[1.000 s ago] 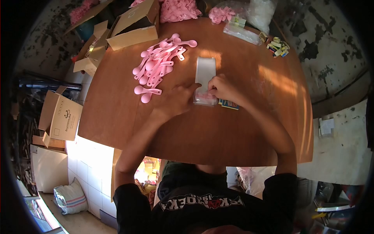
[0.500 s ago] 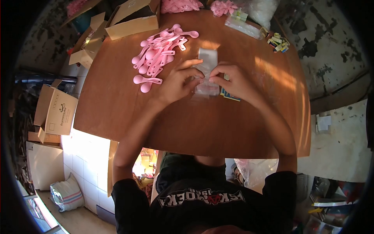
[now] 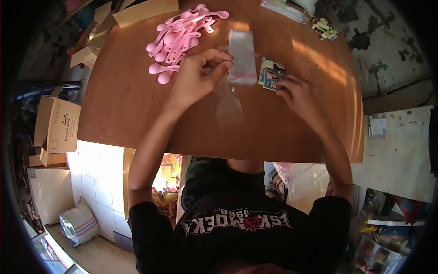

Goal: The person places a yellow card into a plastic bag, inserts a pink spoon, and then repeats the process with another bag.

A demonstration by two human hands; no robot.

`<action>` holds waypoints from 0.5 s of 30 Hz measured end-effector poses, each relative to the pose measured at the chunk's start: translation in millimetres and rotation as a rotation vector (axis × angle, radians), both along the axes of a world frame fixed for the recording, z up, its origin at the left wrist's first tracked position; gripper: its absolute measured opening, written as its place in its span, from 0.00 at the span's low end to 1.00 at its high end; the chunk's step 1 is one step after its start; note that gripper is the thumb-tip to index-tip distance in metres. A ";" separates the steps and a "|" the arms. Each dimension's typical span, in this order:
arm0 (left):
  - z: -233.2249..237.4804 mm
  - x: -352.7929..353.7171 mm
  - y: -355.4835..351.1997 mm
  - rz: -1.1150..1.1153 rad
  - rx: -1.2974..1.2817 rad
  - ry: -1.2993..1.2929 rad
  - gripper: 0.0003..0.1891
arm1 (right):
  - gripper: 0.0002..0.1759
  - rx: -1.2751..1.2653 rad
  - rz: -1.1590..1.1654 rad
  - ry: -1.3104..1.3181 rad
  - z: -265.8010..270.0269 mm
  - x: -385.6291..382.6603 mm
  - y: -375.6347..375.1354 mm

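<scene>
My left hand (image 3: 200, 75) is closed, thumb and forefinger pinching a thin clear plastic bag (image 3: 229, 106) that hangs down over the table. Beyond it lies a stack of clear plastic bags (image 3: 242, 50). To the right is a small pile of printed cards (image 3: 272, 73) in blue and yellow. My right hand (image 3: 297, 93) has its thumb and fingertips closed on the near right corner of a card there. A heap of pink plastic spoons (image 3: 180, 36) lies to the left of the bags, with a couple of spoons (image 3: 163, 72) at its near end.
The brown table (image 3: 191, 128) has a cardboard box (image 3: 146, 13) at its far left edge. At the far right are small yellow boxes (image 3: 325, 29) and a clear plastic pack (image 3: 285, 11). A printed carton (image 3: 64, 123) and a white sack (image 3: 78, 223) stand off to the left.
My hands have moved apart. The left one has drawn a single bag off toward the left, and the right one has moved right to the cards. The view has tilted down.
</scene>
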State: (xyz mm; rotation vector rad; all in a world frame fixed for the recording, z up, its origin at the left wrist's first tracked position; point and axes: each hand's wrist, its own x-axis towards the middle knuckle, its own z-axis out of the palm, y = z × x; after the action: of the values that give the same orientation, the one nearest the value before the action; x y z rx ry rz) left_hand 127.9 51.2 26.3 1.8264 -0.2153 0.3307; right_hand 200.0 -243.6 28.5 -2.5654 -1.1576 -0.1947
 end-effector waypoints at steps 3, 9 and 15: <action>2.1 -6.8 -3.1 0.019 -0.012 -0.007 0.07 | 0.08 0.031 -0.032 0.065 -3.5 2.7 -0.5; 9.9 -27.5 -3.8 0.030 -0.137 0.061 0.10 | 0.04 0.107 0.064 -0.054 -3.3 6.5 3.3; 4.2 -33.8 3.6 0.019 -0.221 0.149 0.12 | 0.04 0.111 -0.018 -0.423 8.5 -1.3 12.2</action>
State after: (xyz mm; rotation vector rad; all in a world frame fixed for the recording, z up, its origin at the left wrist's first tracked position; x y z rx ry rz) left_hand 94.0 54.8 30.5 1.6265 -0.0548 0.2206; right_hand 198.7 -231.4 37.0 -2.5040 -1.2190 -0.8152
